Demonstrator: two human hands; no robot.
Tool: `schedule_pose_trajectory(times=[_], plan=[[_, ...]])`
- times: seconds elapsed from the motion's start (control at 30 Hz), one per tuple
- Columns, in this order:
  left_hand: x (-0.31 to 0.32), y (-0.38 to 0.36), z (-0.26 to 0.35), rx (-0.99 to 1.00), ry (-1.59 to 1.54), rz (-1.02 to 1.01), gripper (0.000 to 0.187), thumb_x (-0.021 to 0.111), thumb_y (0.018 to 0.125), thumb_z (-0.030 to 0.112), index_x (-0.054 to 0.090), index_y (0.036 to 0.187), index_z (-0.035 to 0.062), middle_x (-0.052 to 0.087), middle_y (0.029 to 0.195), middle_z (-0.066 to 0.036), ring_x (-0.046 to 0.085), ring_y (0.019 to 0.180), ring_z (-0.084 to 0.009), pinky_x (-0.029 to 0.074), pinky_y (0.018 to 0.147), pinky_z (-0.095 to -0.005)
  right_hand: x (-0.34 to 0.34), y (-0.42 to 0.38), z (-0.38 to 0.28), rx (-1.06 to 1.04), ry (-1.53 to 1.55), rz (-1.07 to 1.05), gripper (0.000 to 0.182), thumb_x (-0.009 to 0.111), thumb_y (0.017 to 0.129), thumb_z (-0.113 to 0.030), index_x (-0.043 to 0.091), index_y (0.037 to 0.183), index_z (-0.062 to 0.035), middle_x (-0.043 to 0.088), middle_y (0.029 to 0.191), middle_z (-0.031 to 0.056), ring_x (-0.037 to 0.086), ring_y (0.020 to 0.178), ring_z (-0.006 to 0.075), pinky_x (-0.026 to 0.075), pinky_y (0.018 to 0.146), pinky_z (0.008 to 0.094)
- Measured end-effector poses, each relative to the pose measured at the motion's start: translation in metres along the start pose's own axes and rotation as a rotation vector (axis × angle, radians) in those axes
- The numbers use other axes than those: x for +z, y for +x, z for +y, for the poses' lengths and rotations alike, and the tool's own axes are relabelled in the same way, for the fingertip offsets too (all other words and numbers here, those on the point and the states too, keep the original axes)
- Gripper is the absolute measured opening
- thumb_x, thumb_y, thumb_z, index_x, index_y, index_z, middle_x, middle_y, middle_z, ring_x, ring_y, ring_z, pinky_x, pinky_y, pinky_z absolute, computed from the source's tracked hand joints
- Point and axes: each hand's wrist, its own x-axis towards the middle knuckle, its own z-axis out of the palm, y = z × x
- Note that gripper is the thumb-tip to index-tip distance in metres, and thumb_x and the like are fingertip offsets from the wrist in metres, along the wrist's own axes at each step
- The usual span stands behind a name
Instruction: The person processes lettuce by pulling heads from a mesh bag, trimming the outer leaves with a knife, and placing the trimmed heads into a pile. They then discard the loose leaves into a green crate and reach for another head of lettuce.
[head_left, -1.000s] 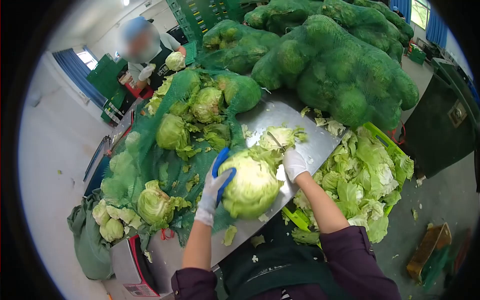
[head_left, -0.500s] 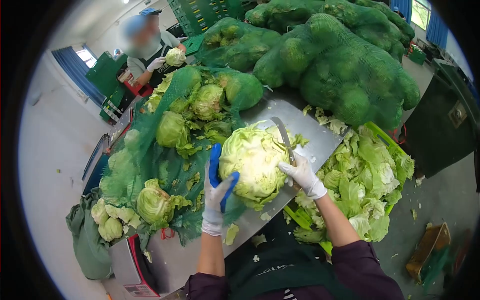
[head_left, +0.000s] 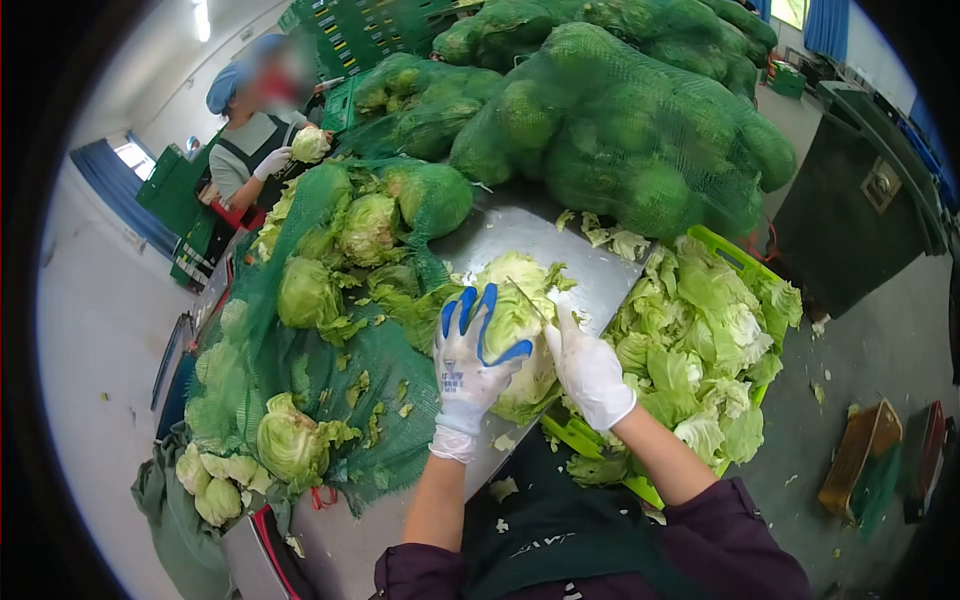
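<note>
A pale green lettuce head point(head_left: 514, 325) sits at the metal table's near edge, partly covered by my hands. My left hand point(head_left: 472, 355), in a white glove with blue fingers, is curved over its left side and steadies it. In my right hand point(head_left: 590, 375), white-gloved, is a knife point(head_left: 526, 299); its thin blade slants across the top of the lettuce and its handle is hidden in my fingers. Loose leaf pieces lie behind the head.
Green net sacks of heads point(head_left: 650, 130) are piled at the back. An opened net point(head_left: 370, 400) with several lettuces spreads left. A lime-green crate point(head_left: 715, 240) full of trimmed leaves stands right, near a dark bin point(head_left: 850, 210). Across the table, a person point(head_left: 250, 150) holds a lettuce.
My left hand has moved from beside the lettuce to over it. The knife, upright behind the head before, now lies against its top. The view has shifted slightly.
</note>
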Motion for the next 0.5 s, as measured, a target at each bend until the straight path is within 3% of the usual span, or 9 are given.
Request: schedule_pose_trajectory(times=[0.1, 0.13, 0.17, 0.23, 0.3, 0.37, 0.43, 0.47, 0.5], plan=[[0.004, -0.005, 0.007, 0.024, 0.079, 0.005, 0.077, 0.079, 0.065, 0.031, 0.049, 0.133, 0.0111, 0.049, 0.132, -0.017, 0.043, 0.122, -0.0365, 0.033, 0.104, -0.0483, 0.009, 0.022, 0.016, -0.086, -0.068, -0.025, 0.041, 0.039, 0.097, -0.033, 0.045, 0.128, -0.0053, 0.062, 0.07, 0.0258, 0.062, 0.061, 0.0407, 0.049, 0.053, 0.0491], [0.006, -0.006, 0.008, 0.024, 0.092, 0.033, 0.075, 0.078, 0.066, 0.032, 0.05, 0.132, 0.0105, 0.049, 0.132, -0.017, 0.043, 0.122, -0.0371, 0.032, 0.105, -0.0484, 0.006, 0.029, 0.021, -0.146, -0.097, -0.05, 0.034, 0.037, 0.097, -0.029, 0.055, 0.112, -0.0039, 0.063, 0.073, 0.0244, 0.063, 0.064, 0.0402, 0.05, 0.054, 0.0487], [0.006, -0.009, 0.011, 0.027, 0.104, 0.059, 0.072, 0.078, 0.067, 0.032, 0.052, 0.13, 0.0099, 0.049, 0.132, -0.016, 0.043, 0.121, -0.0377, 0.032, 0.105, -0.0484, 0.005, 0.041, 0.027, -0.133, -0.092, -0.052, 0.034, 0.037, 0.097, -0.029, 0.055, 0.112, -0.0039, 0.063, 0.073, 0.0244, 0.063, 0.064, 0.0402, 0.05, 0.054, 0.0487], [0.004, -0.015, 0.018, 0.033, 0.115, 0.062, 0.072, 0.078, 0.066, 0.033, 0.053, 0.129, 0.0091, 0.049, 0.132, -0.017, 0.043, 0.121, -0.0375, 0.032, 0.105, -0.0487, 0.006, 0.073, 0.049, -0.312, -0.282, -0.173, 0.034, 0.035, 0.096, -0.024, 0.06, 0.095, -0.0012, 0.064, 0.076, 0.0224, 0.063, 0.068, 0.0409, 0.05, 0.061, 0.0481], [0.0, -0.027, 0.022, 0.051, 0.132, 0.073, 0.071, 0.078, 0.066, 0.034, 0.054, 0.128, 0.0083, 0.048, 0.132, -0.017, 0.043, 0.121, -0.0373, 0.033, 0.105, -0.0489, 0.027, 0.106, 0.108, -0.184, -0.293, -0.397, 0.041, 0.035, 0.096, -0.027, 0.063, 0.087, 0.0016, 0.065, 0.079, 0.0215, 0.063, 0.071, 0.0415, 0.049, 0.068, 0.0462], [-0.005, -0.043, 0.016, 0.019, 0.071, 0.158, 0.073, 0.079, 0.066, 0.035, 0.054, 0.129, 0.0085, 0.048, 0.13, -0.02, 0.044, 0.121, -0.0366, 0.036, 0.102, -0.0481, 0.018, 0.105, 0.109, -0.297, -0.237, -0.293, 0.048, 0.034, 0.097, -0.034, 0.064, 0.089, 0.003, 0.065, 0.08, 0.0238, 0.062, 0.071, 0.0424, 0.048, 0.072, 0.0446], [-0.026, -0.05, 0.009, -0.064, 0.04, 0.165, 0.075, 0.08, 0.065, 0.036, 0.053, 0.131, 0.0102, 0.051, 0.12, -0.02, 0.05, 0.113, -0.0348, 0.042, 0.095, -0.0454, 0.004, 0.086, 0.093, 0.063, -0.056, -0.342, 0.037, 0.036, 0.095, -0.021, 0.064, 0.087, 0.0035, 0.063, 0.086, 0.0298, 0.063, 0.079, 0.0415, 0.05, 0.073, 0.0467], [-0.04, -0.048, 0.004, -0.201, -0.017, 0.081, 0.074, 0.08, 0.066, 0.033, 0.053, 0.131, 0.011, 0.051, 0.113, -0.019, 0.052, 0.107, -0.0339, 0.044, 0.092, -0.0439, 0.01, 0.08, 0.09, 0.055, -0.055, -0.35, 0.037, 0.036, 0.095, -0.021, 0.064, 0.087, 0.0035, 0.063, 0.086, 0.0298, 0.063, 0.079, 0.0415, 0.05, 0.073, 0.0467], [-0.054, -0.044, -0.001, -0.34, -0.072, 0.0, 0.073, 0.08, 0.066, 0.03, 0.053, 0.131, 0.0117, 0.052, 0.107, -0.018, 0.055, 0.102, -0.0331, 0.045, 0.089, -0.0424, 0.018, 0.071, 0.086, 0.024, -0.012, -0.15, 0.036, 0.037, 0.096, -0.025, 0.059, 0.099, 0.0027, 0.062, 0.079, 0.027, 0.062, 0.074, 0.0417, 0.05, 0.068, 0.0474]])
